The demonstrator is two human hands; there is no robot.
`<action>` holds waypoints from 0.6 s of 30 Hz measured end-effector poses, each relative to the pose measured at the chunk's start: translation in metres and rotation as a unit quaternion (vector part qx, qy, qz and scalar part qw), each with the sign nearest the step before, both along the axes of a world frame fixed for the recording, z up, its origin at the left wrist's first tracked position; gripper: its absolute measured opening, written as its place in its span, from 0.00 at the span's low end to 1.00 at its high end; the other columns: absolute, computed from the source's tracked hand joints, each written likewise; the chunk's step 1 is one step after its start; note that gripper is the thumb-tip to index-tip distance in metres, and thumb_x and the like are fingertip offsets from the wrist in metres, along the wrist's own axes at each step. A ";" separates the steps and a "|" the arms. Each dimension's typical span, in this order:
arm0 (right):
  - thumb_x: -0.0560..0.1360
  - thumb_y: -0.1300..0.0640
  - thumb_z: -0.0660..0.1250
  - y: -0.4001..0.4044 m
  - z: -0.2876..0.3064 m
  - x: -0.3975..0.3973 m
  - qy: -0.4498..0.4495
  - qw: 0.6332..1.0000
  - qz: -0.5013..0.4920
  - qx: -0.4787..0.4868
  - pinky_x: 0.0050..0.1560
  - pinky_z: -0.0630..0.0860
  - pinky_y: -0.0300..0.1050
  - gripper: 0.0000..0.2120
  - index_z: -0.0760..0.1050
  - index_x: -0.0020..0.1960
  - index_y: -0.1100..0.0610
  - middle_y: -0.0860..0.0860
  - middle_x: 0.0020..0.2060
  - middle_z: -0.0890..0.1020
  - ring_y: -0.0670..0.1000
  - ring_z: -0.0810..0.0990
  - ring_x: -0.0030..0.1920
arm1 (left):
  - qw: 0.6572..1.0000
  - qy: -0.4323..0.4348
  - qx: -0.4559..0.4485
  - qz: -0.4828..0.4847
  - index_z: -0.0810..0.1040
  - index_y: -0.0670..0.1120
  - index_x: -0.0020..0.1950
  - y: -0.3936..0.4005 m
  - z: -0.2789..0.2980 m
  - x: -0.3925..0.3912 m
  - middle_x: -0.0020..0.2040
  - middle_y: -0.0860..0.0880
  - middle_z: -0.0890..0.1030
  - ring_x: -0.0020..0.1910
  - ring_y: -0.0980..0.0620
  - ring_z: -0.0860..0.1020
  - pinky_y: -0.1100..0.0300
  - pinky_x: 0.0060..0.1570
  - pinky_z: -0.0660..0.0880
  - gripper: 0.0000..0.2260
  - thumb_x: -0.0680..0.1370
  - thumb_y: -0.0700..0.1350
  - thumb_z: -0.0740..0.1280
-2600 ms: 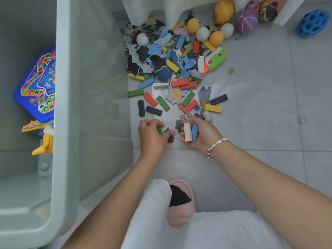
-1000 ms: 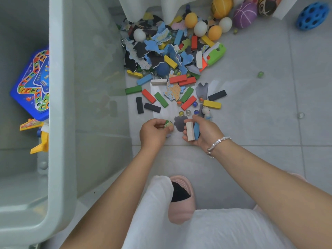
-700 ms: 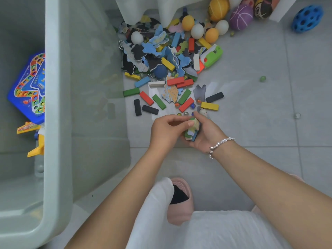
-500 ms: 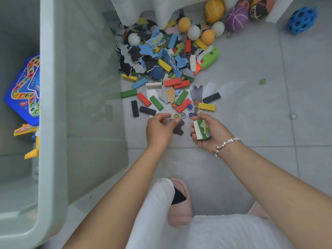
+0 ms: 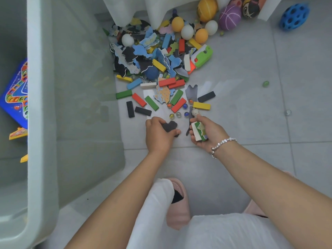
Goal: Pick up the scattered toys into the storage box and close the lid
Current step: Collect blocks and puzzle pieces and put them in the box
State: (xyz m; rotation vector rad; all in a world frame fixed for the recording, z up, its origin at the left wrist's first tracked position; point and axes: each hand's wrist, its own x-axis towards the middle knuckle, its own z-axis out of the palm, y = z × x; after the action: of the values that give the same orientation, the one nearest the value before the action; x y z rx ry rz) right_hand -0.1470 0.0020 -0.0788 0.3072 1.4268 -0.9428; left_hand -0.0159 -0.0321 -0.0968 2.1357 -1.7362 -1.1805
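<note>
A pile of scattered toys (image 5: 158, 65) lies on the grey floor: coloured wooden blocks, foam puzzle pieces, marbles and small balls. The open pale green storage box (image 5: 43, 112) stands at the left, with a blue game board (image 5: 16, 94) inside. My left hand (image 5: 158, 135) pinches a dark grey puzzle piece (image 5: 169, 126) at floor level, just below the pile. My right hand (image 5: 208, 131) is shut on a small stack of blocks (image 5: 198, 132), white and green, with a puzzle piece among them. A small white figurine (image 5: 195, 112) stands just above my right fingers.
Larger balls (image 5: 230, 15) and a blue holed ball (image 5: 294, 16) lie at the top right. A green toy (image 5: 202, 57) sits at the pile's right edge. Stray marbles (image 5: 265, 83) lie on the tiles to the right. A pink slipper (image 5: 177, 203) is below my hands.
My left hand passed its green block and puzzle piece into my right hand, then moved back left and took hold of the dark grey puzzle piece. A green marble rolled right.
</note>
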 end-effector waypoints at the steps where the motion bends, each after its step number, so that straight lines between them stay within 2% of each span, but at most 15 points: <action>1: 0.77 0.51 0.63 0.000 -0.001 0.002 -0.002 1.000 0.002 0.000 0.30 0.73 0.38 0.12 0.75 0.40 0.59 0.53 0.32 0.75 0.49 0.74 0.30 | 1.000 0.000 0.006 0.002 0.70 0.47 0.51 -0.001 0.001 0.001 0.48 0.53 0.70 0.44 0.53 0.71 0.60 0.40 0.68 0.21 0.66 0.50 0.77; 4: 0.77 0.52 0.62 0.000 -0.001 0.005 0.006 1.000 0.019 0.005 0.31 0.74 0.40 0.12 0.76 0.41 0.58 0.54 0.34 0.75 0.50 0.74 0.32 | 0.995 0.067 0.054 0.056 0.72 0.47 0.44 -0.005 0.006 0.008 0.38 0.54 0.73 0.39 0.53 0.73 0.64 0.36 0.69 0.15 0.67 0.47 0.77; 6: 0.78 0.52 0.61 -0.002 -0.001 0.006 0.013 1.000 0.024 -0.002 0.34 0.74 0.41 0.12 0.76 0.40 0.58 0.54 0.35 0.75 0.50 0.74 0.33 | 0.980 0.145 0.083 0.103 0.73 0.50 0.40 -0.009 0.010 0.013 0.41 0.51 0.77 0.42 0.52 0.76 0.64 0.38 0.70 0.12 0.67 0.46 0.77; 8: 0.77 0.53 0.62 -0.004 0.000 0.009 0.011 1.000 0.020 -0.014 0.37 0.75 0.43 0.11 0.76 0.41 0.58 0.54 0.36 0.75 0.50 0.74 0.35 | 0.971 0.197 0.095 0.099 0.75 0.51 0.40 -0.012 0.016 0.013 0.44 0.47 0.81 0.44 0.52 0.77 0.64 0.38 0.70 0.11 0.67 0.46 0.77; 11: 0.77 0.51 0.63 -0.009 0.003 0.013 -0.033 0.999 -0.002 -0.033 0.43 0.76 0.46 0.10 0.75 0.43 0.57 0.55 0.42 0.79 0.52 0.78 0.40 | 0.962 0.244 0.109 0.048 0.77 0.47 0.42 -0.012 0.026 0.004 0.42 0.47 0.80 0.39 0.53 0.77 0.70 0.31 0.69 0.10 0.68 0.44 0.76; 14: 0.76 0.45 0.63 -0.013 0.004 0.012 -0.103 0.993 -0.024 -0.045 0.43 0.78 0.46 0.16 0.74 0.52 0.57 0.56 0.46 0.81 0.53 0.80 0.44 | 0.966 0.243 0.087 0.003 0.77 0.47 0.43 -0.013 0.032 -0.003 0.38 0.51 0.78 0.34 0.56 0.75 0.71 0.32 0.70 0.10 0.68 0.43 0.76; 16: 0.75 0.42 0.62 -0.014 0.004 0.010 -0.132 0.989 -0.017 -0.068 0.47 0.78 0.47 0.19 0.75 0.56 0.56 0.56 0.47 0.82 0.53 0.81 0.46 | 0.976 0.209 0.036 -0.049 0.79 0.51 0.44 -0.015 0.035 -0.004 0.41 0.55 0.78 0.37 0.57 0.76 0.67 0.39 0.74 0.09 0.67 0.45 0.76; 18: 0.75 0.42 0.63 -0.016 0.005 0.010 -0.159 0.984 -0.020 -0.083 0.48 0.78 0.47 0.19 0.76 0.56 0.57 0.55 0.47 0.82 0.53 0.81 0.48 | 0.977 0.180 -0.026 -0.107 0.81 0.55 0.47 -0.018 0.039 -0.002 0.46 0.54 0.78 0.44 0.61 0.75 0.66 0.45 0.73 0.10 0.68 0.47 0.76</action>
State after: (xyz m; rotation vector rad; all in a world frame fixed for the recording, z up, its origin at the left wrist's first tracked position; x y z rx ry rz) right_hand -0.1371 -0.0140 -0.0738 0.3472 1.0466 -0.9901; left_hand -0.0179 -0.0497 -0.0581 1.6083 -1.8308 -1.4490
